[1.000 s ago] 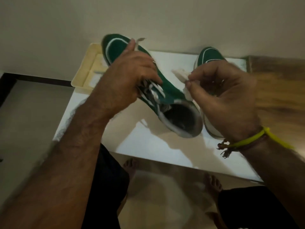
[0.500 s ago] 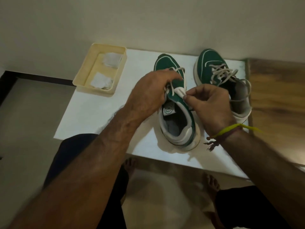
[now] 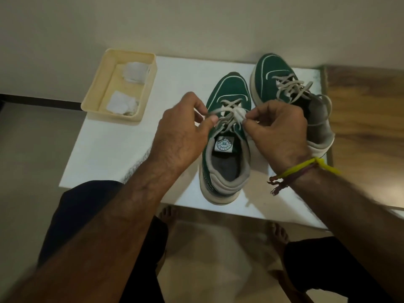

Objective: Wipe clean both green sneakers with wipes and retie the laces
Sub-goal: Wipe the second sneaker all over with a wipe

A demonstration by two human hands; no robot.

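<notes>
1. A white desk [image 3: 113, 149] stands against a pale wall. Two green sneakers sit on it, side by side, toes pointing at the wall.
2. The near sneaker [image 3: 227, 149] stands flat in the middle of the desk, its heel close to the front edge. A round label shows on its tongue.
3. The far sneaker [image 3: 282, 73] is just beside it on the right, closer to the wall. Its laces [image 3: 293, 87] lie loose and are not tied.
4. The left hand [image 3: 181, 132] is at the left side of the near sneaker. Its thumb and fingers [image 3: 213, 120] are pinched shut on a grey lace [image 3: 218, 110].
5. The right hand [image 3: 282, 132] is at the right side of the same shoe. Its fingers are pinched shut too, on a white wipe [image 3: 240, 113] bunched against the laces. I cannot tell if they also hold a lace.
6. A yellow band [image 3: 306, 166] and a dark thread go around the right wrist.
7. A cream tray [image 3: 96, 95] sits on the back left corner of the desk, well apart from the shoes. Two crumpled white wipes [image 3: 121, 103] lie inside it.
8. Bare feet [image 3: 167, 213] show on the floor under the desk.
</notes>
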